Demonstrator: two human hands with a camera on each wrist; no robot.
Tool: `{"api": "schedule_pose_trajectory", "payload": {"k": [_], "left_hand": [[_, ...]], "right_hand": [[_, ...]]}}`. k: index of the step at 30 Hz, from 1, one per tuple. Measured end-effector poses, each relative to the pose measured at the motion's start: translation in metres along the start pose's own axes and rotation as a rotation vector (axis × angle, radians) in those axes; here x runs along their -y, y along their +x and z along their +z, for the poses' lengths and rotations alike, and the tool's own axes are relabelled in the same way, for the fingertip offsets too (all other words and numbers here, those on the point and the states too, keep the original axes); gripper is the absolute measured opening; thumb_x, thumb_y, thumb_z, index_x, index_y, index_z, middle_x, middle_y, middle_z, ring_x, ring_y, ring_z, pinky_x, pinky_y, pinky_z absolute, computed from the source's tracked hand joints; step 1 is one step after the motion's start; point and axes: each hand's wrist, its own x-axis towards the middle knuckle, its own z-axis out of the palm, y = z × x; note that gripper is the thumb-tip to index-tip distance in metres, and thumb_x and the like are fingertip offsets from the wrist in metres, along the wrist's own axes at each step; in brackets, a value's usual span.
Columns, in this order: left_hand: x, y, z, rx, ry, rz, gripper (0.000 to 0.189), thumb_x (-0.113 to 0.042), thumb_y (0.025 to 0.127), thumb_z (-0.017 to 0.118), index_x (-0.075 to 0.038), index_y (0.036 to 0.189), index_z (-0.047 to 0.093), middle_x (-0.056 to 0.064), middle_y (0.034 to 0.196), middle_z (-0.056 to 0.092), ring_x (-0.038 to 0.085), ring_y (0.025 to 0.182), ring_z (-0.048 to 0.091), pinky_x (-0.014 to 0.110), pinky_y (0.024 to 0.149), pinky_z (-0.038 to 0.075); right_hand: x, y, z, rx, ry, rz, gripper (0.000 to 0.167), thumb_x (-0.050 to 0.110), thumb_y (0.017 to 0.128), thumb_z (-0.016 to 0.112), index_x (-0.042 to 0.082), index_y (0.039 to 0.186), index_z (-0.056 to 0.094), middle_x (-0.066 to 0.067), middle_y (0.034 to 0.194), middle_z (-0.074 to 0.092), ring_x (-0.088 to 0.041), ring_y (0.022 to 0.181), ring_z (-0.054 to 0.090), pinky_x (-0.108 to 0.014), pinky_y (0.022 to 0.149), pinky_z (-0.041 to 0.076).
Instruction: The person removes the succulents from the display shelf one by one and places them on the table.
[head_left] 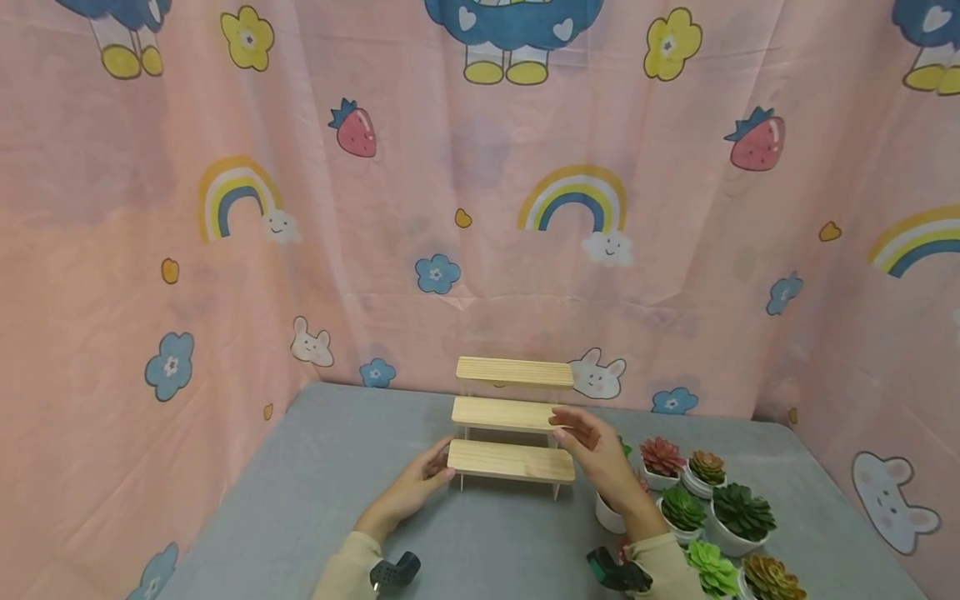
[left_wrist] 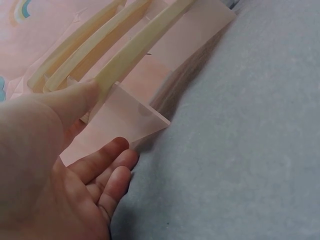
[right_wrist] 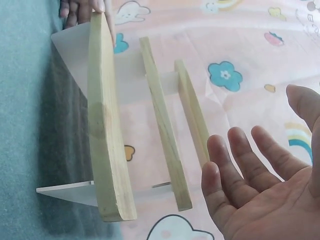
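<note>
A three-tier display stand [head_left: 512, 461] with pale wooden shelves and clear side supports stands on the grey table. My left hand [head_left: 408, 492] grips the left end of its lowest shelf. In the left wrist view the thumb [left_wrist: 82, 97] lies against the shelf end, with the other fingers [left_wrist: 117, 185] loosely bent beside the translucent side panel [left_wrist: 130, 112]. My right hand [head_left: 600, 458] is held by the right end of the middle shelf [head_left: 502, 412]. Its fingers [right_wrist: 240, 150] are spread and relaxed, holding nothing, in the right wrist view.
Several potted succulents crowd the table's right side, among them a red one [head_left: 662, 457], a dark green one [head_left: 742, 511] and a bright green one [head_left: 712, 568]. A white pot [head_left: 609, 515] is partly behind my right forearm. A pink patterned curtain [head_left: 405, 208] hangs around the grey table [head_left: 300, 500].
</note>
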Motion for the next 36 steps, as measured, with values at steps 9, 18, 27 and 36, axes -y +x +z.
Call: {"api": "schedule_pose_trajectory", "payload": {"k": [9,18,27,36], "left_hand": [[-0.0012,0.0012,0.0002,-0.006,0.003,-0.007,0.069,-0.037,0.102,0.060,-0.010,0.159,0.032,0.024,0.143,0.056,0.035,0.127,0.058,0.060,0.106,0.044],[-0.0008,0.0021,0.0017,-0.017,0.000,-0.006,0.069,-0.038,0.101,0.062,-0.010,0.157,0.035,0.024,0.142,0.057,0.036,0.126,0.058,0.060,0.105,0.046],[-0.0033,0.0014,-0.0018,-0.039,0.032,-0.024,0.068,-0.043,0.101,0.060,-0.012,0.157,0.036,0.025,0.144,0.055,0.045,0.133,0.054,0.058,0.101,0.050],[-0.0069,0.0017,-0.0063,-0.095,0.028,0.001,0.059,-0.032,0.105,0.055,-0.007,0.155,0.038,0.027,0.142,0.056,0.042,0.124,0.061,0.050,0.094,0.054]], "right_hand": [[-0.0025,0.0017,0.0026,-0.021,-0.019,0.031,0.038,0.014,0.101,0.063,-0.001,0.135,0.058,-0.023,0.130,0.064,0.002,0.108,0.060,-0.017,0.093,0.049],[-0.0066,-0.0002,0.0018,-0.023,-0.012,0.063,0.039,0.017,0.101,0.063,0.000,0.136,0.057,-0.021,0.131,0.064,0.001,0.110,0.061,-0.016,0.095,0.047],[-0.0067,-0.0022,0.0019,-0.003,0.016,0.052,0.039,0.014,0.101,0.062,-0.003,0.136,0.056,-0.024,0.130,0.064,0.000,0.110,0.062,-0.014,0.095,0.047],[-0.0088,0.0006,0.0022,-0.022,-0.017,0.023,0.038,0.013,0.101,0.062,-0.004,0.135,0.057,-0.024,0.127,0.066,0.002,0.108,0.062,-0.014,0.095,0.047]]}}
